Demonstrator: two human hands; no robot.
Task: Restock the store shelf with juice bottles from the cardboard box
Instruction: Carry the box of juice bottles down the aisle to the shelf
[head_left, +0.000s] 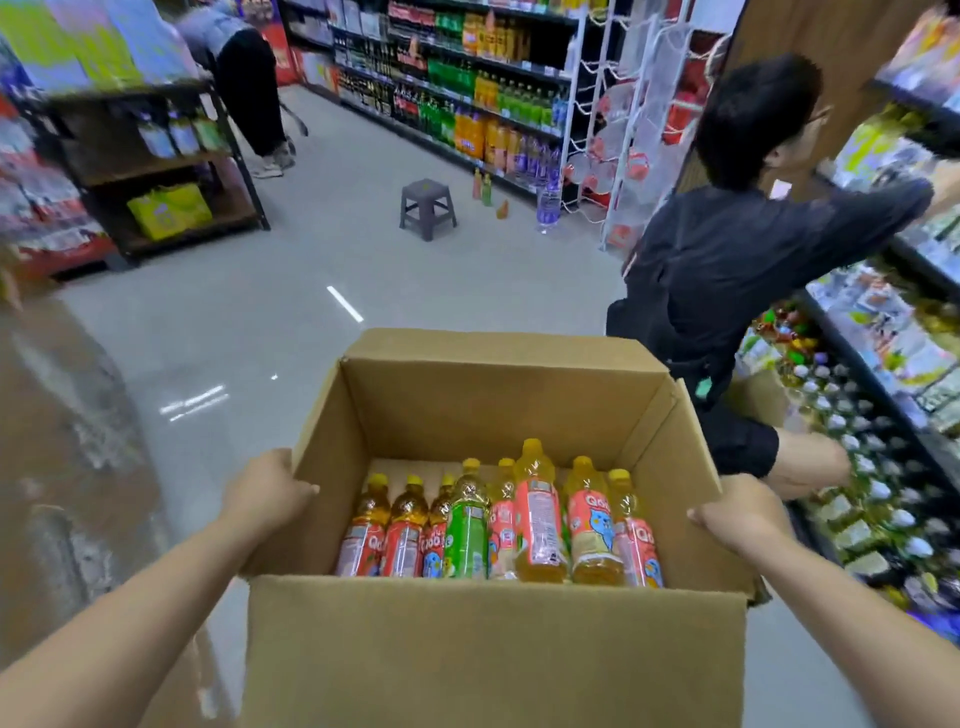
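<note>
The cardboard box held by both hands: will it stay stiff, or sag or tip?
The cardboard box probably stays stiff: its walls look straight. Its juice bottles crowd the near side, so it may tip toward the carrier. They could slide; the far side is bare.

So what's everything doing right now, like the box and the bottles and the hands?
cardboard box: open, flaps up, carried in the air.
juice bottles: upright in the box, caps on.
green-label bottle: upright among the others.
left hand: gripping the box's left wall.
right hand: gripping the box's right wall.
stool: standing on the floor, nobody on it.
</note>
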